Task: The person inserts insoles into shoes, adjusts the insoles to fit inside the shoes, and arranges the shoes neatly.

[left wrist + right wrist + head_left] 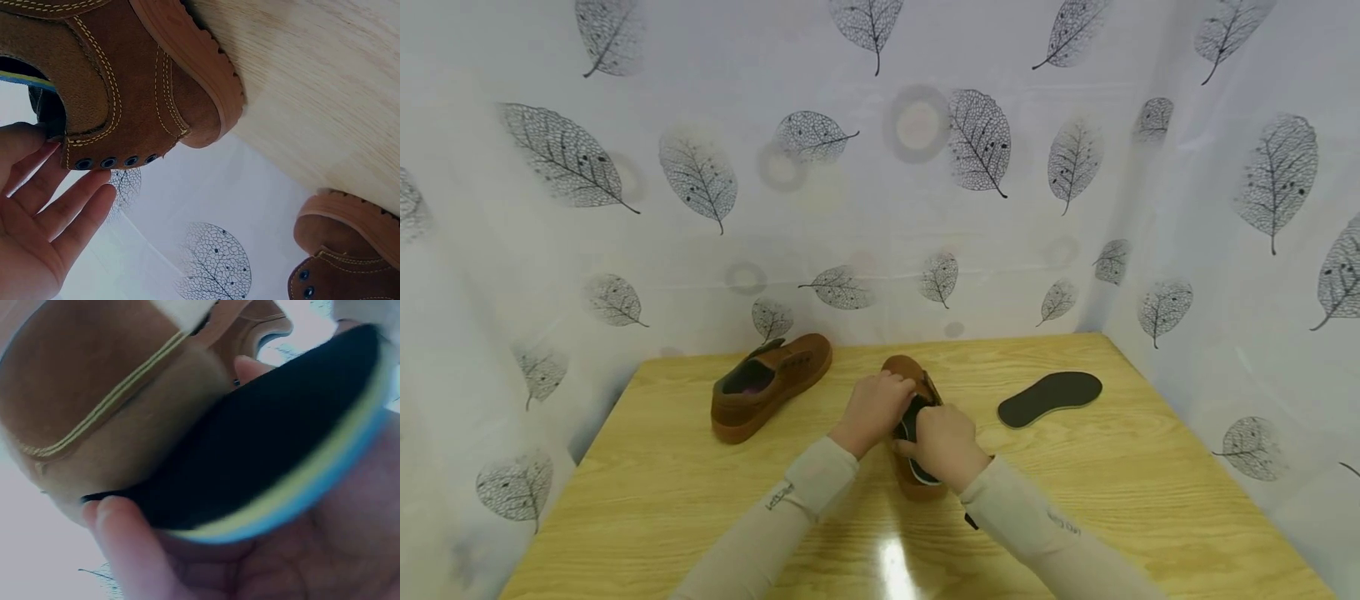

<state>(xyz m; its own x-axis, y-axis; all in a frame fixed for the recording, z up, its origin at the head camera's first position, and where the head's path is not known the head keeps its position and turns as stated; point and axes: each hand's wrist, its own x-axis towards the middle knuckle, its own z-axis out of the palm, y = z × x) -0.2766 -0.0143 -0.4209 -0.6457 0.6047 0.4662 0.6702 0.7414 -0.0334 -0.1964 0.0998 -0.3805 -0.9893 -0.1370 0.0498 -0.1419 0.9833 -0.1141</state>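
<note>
A brown lace-up shoe [902, 367] lies on the table with its toe pointing away from me. My left hand [876, 408] pinches the edge of its opening beside the eyelets, thumb and index finger on the rim in the left wrist view. In my right hand [947, 442] is a dark insole [262, 437] with a yellow and blue edge, gripped by thumb and fingers. The insole's front part is inside the shoe opening and its heel end sticks out. How far its front reaches is hidden.
A second brown shoe [775, 387] stands at the back left of the wooden table [715, 517]. On the right lies another dark insole [1052, 396]. A white curtain [880, 225] with leaf prints hangs behind the table and along its sides.
</note>
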